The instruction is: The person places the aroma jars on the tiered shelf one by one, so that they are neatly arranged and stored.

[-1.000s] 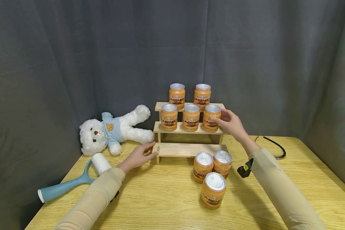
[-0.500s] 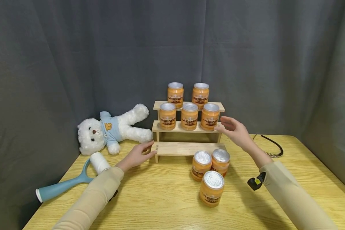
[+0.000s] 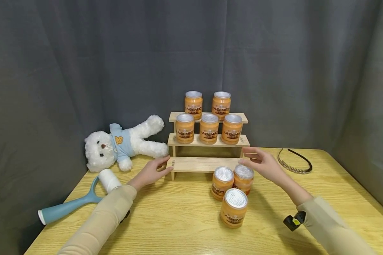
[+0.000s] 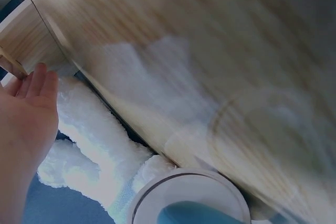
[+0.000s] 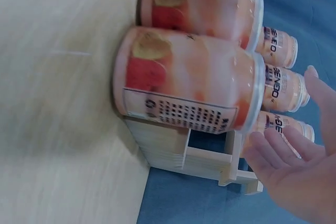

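My left hand (image 3: 149,174) holds the left end of the lowest step of a three-tier wooden display stand (image 3: 207,163), thumb in front and fingers behind. Close by the right end of that step, my right hand (image 3: 268,166) is above and beside an orange jar (image 3: 243,182) with a silver lid, its fingers apart and holding nothing. Beside that jar are another orange jar (image 3: 222,186) and, nearer, a third jar (image 3: 234,210). Three matching jars (image 3: 209,131) stand on the middle tier and two jars (image 3: 221,106) on the top.
A white teddy bear (image 3: 124,141) in a blue shirt lies left of the stand. Nearer is a blue-handled lint roller (image 3: 70,207). A dark toothed headband (image 3: 298,170) lies at the back right of the wooden table (image 3: 166,219). Grey curtains (image 3: 131,56) surround it.
My right hand has let go of the right jar on the middle tier and come down toward the loose jars on the table. The left hand stays at the stand.
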Available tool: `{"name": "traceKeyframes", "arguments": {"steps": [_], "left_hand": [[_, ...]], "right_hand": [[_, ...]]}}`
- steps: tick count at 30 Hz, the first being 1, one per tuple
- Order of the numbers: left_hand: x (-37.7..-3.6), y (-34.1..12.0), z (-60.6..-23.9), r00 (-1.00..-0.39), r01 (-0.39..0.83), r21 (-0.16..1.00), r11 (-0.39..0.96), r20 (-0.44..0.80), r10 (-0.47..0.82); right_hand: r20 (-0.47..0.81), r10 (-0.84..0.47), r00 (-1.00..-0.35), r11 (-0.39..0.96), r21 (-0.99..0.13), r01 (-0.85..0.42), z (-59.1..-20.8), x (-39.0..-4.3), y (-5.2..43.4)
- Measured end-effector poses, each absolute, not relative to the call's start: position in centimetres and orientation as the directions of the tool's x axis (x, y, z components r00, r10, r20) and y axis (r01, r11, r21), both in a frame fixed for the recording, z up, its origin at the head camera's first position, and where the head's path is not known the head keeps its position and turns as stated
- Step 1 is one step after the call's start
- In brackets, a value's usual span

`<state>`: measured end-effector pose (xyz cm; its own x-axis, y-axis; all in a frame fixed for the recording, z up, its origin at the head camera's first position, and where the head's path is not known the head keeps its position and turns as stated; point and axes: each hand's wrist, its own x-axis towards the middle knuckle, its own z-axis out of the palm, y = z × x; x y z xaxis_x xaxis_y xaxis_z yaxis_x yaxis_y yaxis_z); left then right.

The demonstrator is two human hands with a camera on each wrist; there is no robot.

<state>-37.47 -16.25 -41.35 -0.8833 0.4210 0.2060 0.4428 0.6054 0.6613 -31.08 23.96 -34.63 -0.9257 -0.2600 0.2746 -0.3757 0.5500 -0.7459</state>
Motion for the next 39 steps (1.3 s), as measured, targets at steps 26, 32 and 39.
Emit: {"name": "traceKeyframes", "arguments": {"steps": [26, 32, 39], "left_hand": [[-37.6, -16.3, -41.5, -0.879, 0.448, 0.664, 0.599, 0.204, 0.431], [-37.7, -16.3, -41.5, -0.883, 0.436, 0.670, 0.601, 0.190, 0.429], [-37.6, -16.3, -41.6, -0.885, 0.434, 0.671, 0.601, 0.193, 0.424]], "right_hand": [[0.235, -0.327, -0.915, 0.669, -0.626, -0.400, -36.8, -29.4, 25.5], [0.203, -0.407, -0.890, 0.610, -0.665, -0.431, -36.8, -29.4, 26.8], [0.192, -0.340, -0.920, 0.636, -0.674, -0.376, -36.7, -28.7, 26.1]]}}
